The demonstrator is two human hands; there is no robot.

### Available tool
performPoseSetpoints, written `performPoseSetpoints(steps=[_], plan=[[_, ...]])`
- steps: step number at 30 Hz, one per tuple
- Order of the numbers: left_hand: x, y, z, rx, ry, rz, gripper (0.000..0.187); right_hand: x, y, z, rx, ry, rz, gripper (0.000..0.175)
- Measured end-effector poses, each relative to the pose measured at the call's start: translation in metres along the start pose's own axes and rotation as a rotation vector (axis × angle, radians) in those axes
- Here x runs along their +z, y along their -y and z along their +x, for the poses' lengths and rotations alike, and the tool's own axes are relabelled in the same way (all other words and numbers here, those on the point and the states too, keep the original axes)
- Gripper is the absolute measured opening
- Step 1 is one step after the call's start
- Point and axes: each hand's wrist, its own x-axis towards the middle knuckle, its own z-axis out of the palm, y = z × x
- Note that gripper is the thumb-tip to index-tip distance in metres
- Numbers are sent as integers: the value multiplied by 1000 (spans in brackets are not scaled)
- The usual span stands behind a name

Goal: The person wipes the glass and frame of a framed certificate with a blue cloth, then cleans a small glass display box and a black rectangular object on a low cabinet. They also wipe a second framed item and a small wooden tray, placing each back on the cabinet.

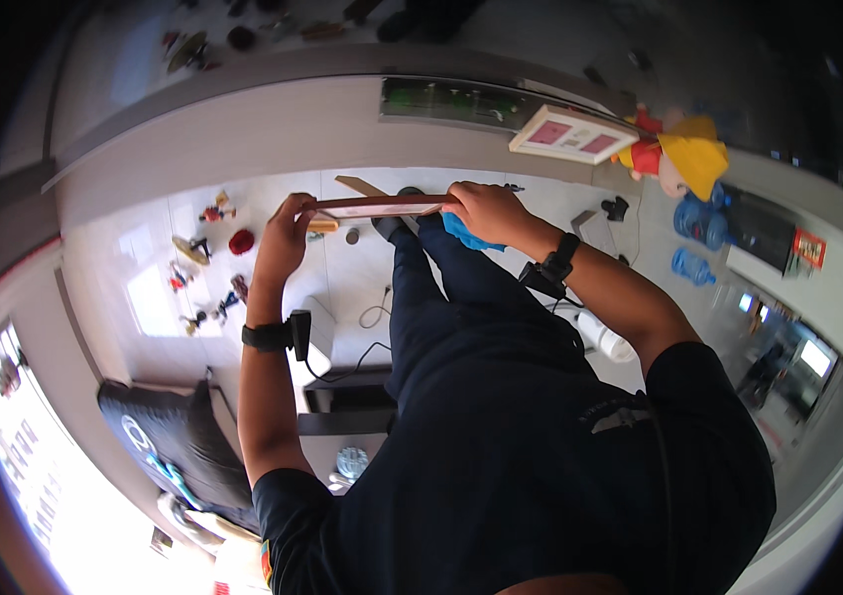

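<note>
Before me, my left hand (285,236) and my right hand (487,211) hold a picture frame (380,202) with a reddish-brown edge by its two ends. The frame is seen nearly edge-on, so its face is mostly hidden. A blue cloth (470,233) hangs just below my right hand; whether the fingers also hold it, I cannot tell. Above and to the right, a light-framed picture (575,134) with reddish panels rests on a ledge, beside a plush doll in yellow and red (693,158).
A long dark green panel (459,103) lies along the ledge (243,134). Several figurines (191,251) and a red round object (241,241) stand on the floor at left. Large blue water bottles (701,223) are at right. A cable (375,316) lies near my legs.
</note>
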Motion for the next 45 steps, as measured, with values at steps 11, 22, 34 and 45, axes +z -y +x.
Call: performPoseSetpoints(steps=[11, 22, 34, 45], plan=[[-16, 31, 52, -7, 0, -31, 19, 32, -55, -67, 331, -135, 366, 37], [-50, 105, 111, -18, -81, -176, 18, 94, -119, -131, 575, -93, 387, 37], [-75, 171, 153, -160, -197, -203, 27, 125, -157, -172, 670, -45, 344, 37], [-59, 183, 194, -211, -80, -236, 23, 138, -136, -162, 704, 88, 360, 35]])
